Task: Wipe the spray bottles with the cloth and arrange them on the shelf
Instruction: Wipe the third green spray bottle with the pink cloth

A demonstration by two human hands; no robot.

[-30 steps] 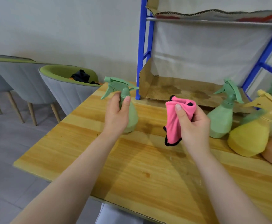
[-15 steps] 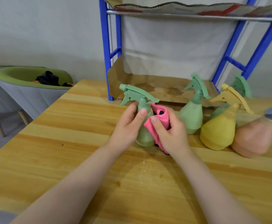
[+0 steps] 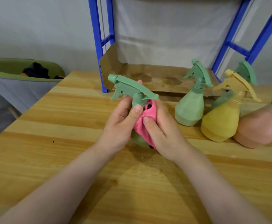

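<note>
Wooden table (image 3: 51,159) before blue shelf (image 3: 98,38), grey wall (image 3: 35,21)

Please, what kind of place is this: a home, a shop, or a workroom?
Probably a plain workroom or office corner, not a shop: a wooden table, a blue metal shelf lined with cardboard, and an upholstered chair by a bare wall.
</note>
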